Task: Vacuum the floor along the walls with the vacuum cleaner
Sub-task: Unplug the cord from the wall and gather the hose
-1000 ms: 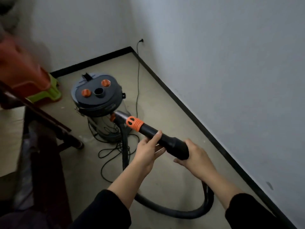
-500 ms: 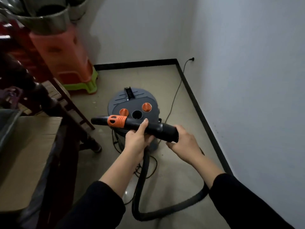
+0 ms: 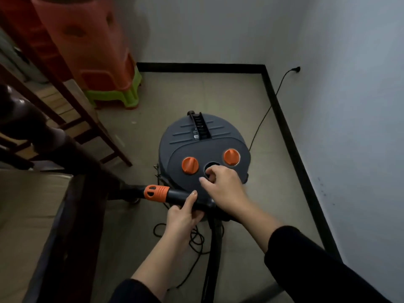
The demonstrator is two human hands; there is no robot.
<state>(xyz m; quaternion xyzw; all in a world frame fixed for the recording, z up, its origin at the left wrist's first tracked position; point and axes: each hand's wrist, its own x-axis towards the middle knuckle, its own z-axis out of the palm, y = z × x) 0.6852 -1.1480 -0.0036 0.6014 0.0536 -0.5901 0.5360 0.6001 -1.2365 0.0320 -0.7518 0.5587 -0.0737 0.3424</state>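
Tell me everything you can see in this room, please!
vacuum cleaner: one, grey, middle of the floor
knobs: two, orange, on its lid
hose handle: one, black with orange collar, in front of the vacuum cleaner
hose: one, black, on the floor
cord: one, black, plugged into the right wall
stools: a stack, orange on green, far left
skirting: black, along both walls
left hand: grips the hose handle
right hand: on the lid, fingers bent at the hole between the knobs
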